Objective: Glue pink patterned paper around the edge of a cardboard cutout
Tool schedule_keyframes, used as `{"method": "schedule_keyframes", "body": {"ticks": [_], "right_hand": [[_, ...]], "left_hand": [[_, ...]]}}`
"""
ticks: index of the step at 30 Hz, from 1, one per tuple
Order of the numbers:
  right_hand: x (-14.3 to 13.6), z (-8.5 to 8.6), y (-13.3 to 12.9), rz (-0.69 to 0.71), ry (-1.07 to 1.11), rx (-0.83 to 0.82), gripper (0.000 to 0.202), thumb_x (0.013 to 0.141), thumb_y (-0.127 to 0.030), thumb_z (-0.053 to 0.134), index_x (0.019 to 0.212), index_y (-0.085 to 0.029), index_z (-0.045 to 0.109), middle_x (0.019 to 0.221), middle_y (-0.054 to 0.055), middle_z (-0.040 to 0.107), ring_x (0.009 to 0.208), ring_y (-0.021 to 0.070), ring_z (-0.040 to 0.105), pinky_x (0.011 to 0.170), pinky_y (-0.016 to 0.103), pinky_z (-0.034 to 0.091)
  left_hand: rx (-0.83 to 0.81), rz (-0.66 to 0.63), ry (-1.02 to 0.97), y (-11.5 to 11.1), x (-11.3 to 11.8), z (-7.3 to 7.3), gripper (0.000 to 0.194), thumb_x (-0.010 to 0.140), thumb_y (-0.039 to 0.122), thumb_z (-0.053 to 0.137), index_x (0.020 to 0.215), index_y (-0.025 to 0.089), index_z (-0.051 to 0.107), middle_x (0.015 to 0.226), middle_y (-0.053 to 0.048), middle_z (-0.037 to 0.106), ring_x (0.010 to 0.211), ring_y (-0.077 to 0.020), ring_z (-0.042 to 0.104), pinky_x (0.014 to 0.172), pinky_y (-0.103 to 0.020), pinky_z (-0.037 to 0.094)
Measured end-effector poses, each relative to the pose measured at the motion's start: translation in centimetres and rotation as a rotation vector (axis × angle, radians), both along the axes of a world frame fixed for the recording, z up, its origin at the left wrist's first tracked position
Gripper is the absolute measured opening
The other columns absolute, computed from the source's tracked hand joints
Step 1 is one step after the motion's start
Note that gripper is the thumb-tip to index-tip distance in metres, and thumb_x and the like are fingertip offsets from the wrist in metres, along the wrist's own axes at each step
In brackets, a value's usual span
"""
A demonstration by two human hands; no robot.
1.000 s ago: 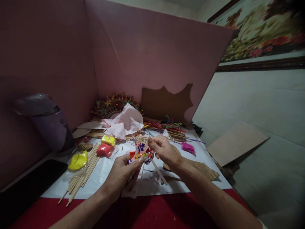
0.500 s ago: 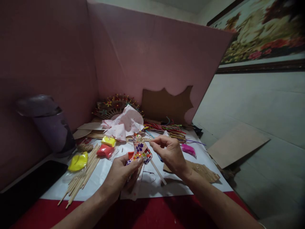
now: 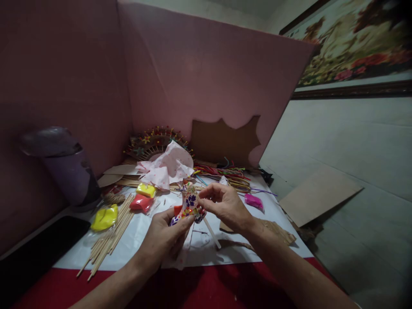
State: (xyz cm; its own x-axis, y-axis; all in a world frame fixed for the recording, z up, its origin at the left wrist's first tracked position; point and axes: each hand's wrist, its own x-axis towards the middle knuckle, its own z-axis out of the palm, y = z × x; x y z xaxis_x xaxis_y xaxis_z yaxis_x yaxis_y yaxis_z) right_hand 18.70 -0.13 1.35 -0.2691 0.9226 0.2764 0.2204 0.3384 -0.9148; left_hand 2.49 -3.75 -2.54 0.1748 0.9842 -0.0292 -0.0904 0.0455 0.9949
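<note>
My left hand (image 3: 165, 229) is closed around the lower part of a small shape covered in colourful floral and mosaic print (image 3: 189, 201), keeping it raised above the white sheet. A bit of orange shows beside my left fingers. My right hand (image 3: 222, 206) comes in from the right, thumb and fingers pinched together at the shape's right edge. Whatever lies between those fingertips is too small to make out. Just behind the shape, a white stick (image 3: 211, 233) slants down toward the sheet.
Wooden sticks (image 3: 111, 244), yellow (image 3: 104, 217) and red clay packets (image 3: 141, 203), a dark phone-like slab (image 3: 61, 240) and a purple cup (image 3: 71, 171) are on the left. Pink-dotted cloth (image 3: 170, 163) lies behind. Torn cardboard (image 3: 277, 231) and a magenta packet (image 3: 254, 201) are right.
My right hand has moved slightly left, bringing its pinched fingertips from beside the printed shape onto its right edge. My left hand has kept its hold, and the shape has turned a little.
</note>
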Motion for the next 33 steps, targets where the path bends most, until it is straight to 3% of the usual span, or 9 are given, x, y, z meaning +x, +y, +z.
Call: {"method": "schedule_keyframes", "body": {"ticks": [4, 8, 19, 22, 25, 27, 30, 33], "right_hand": [[0.2, -0.3, 0.2, -0.021, 0.008, 0.009, 0.019, 0.067, -0.024, 0.072, 0.075, -0.018, 0.056, 0.071, -0.001, 0.06, 0.061, 0.0122, 0.056, 0.057, 0.026, 0.047], [0.3, 0.1, 0.2, 0.057, 0.063, -0.089, 0.018, 0.069, -0.028, 0.071, 0.071, -0.016, 0.057, 0.068, 0.0, 0.06, 0.06, 0.0132, 0.058, 0.058, 0.028, 0.048], [0.2, -0.3, 0.6, 0.024, 0.075, -0.122, 0.017, 0.066, -0.027, 0.07, 0.068, -0.018, 0.056, 0.065, 0.0, 0.06, 0.058, 0.0132, 0.055, 0.056, 0.027, 0.045], [0.2, 0.0, 0.3, -0.079, -0.007, 0.001, 0.009, 0.075, -0.026, 0.06, 0.073, -0.017, 0.061, 0.067, 0.001, 0.06, 0.059, 0.0134, 0.053, 0.055, 0.026, 0.042], [0.1, 0.7, -0.8, -0.248, -0.111, 0.212, 0.018, 0.086, -0.028, 0.05, 0.076, -0.019, 0.061, 0.07, 0.001, 0.059, 0.065, 0.0148, 0.051, 0.058, 0.026, 0.038], [-0.1, 1.1, -1.9, -0.297, -0.112, 0.281, 0.025, 0.091, -0.034, 0.044, 0.075, -0.02, 0.058, 0.069, 0.001, 0.057, 0.065, 0.0153, 0.051, 0.059, 0.027, 0.037], [-0.7, 1.2, -3.4, -0.194, -0.185, 0.196, 0.047, 0.094, -0.043, 0.034, 0.061, -0.02, 0.056, 0.058, 0.001, 0.054, 0.056, 0.0147, 0.05, 0.057, 0.028, 0.036], [-1.4, 0.5, -3.9, -0.04, -0.334, 0.076, 0.044, 0.094, -0.045, 0.037, 0.063, -0.02, 0.057, 0.061, 0.003, 0.059, 0.058, 0.0163, 0.052, 0.057, 0.029, 0.035]], "left_hand": [[0.008, 0.007, 0.031, 0.1, 0.0, -0.1, 0.029, 0.072, 0.043, 0.066, 0.073, 0.015, 0.06, 0.041, 0.008, 0.042, 0.032, -0.0043, 0.03, 0.032, -0.017, 0.021], [0.012, 0.019, 0.04, 0.0, 0.0, 0.2, 0.029, 0.071, 0.043, 0.067, 0.076, 0.014, 0.062, 0.044, 0.007, 0.043, 0.035, -0.0042, 0.031, 0.033, -0.016, 0.022], [-0.025, -0.092, -0.033, 0.2, -0.2, -0.9, 0.028, 0.078, 0.045, 0.061, 0.076, 0.017, 0.057, 0.041, 0.009, 0.042, 0.03, -0.0039, 0.029, 0.031, -0.017, 0.022], [-0.041, -0.116, -0.108, 0.5, -0.2, -0.9, 0.033, 0.081, 0.045, 0.057, 0.066, 0.017, 0.052, 0.039, 0.008, 0.043, 0.026, -0.0032, 0.027, 0.03, -0.017, 0.019], [-0.069, -0.09, -0.189, 0.6, -0.3, -0.3, 0.042, 0.082, 0.049, 0.053, 0.056, 0.016, 0.049, 0.035, 0.007, 0.04, 0.026, -0.0031, 0.026, 0.029, -0.017, 0.016], [-0.073, -0.05, -0.25, 0.6, -0.3, 0.1, 0.042, 0.082, 0.047, 0.054, 0.056, 0.014, 0.053, 0.037, 0.004, 0.044, 0.03, -0.0044, 0.034, 0.031, -0.016, 0.021], [-0.086, -0.02, -0.366, 0.6, -0.5, 0.7, 0.029, 0.079, 0.037, 0.059, 0.066, 0.012, 0.061, 0.049, -0.002, 0.058, 0.042, -0.0083, 0.049, 0.04, -0.017, 0.036], [-0.105, 0.034, -0.465, 0.7, -0.7, 1.0, 0.016, 0.074, 0.029, 0.067, 0.073, 0.013, 0.064, 0.059, -0.002, 0.064, 0.051, -0.0105, 0.057, 0.05, -0.02, 0.047]]}}
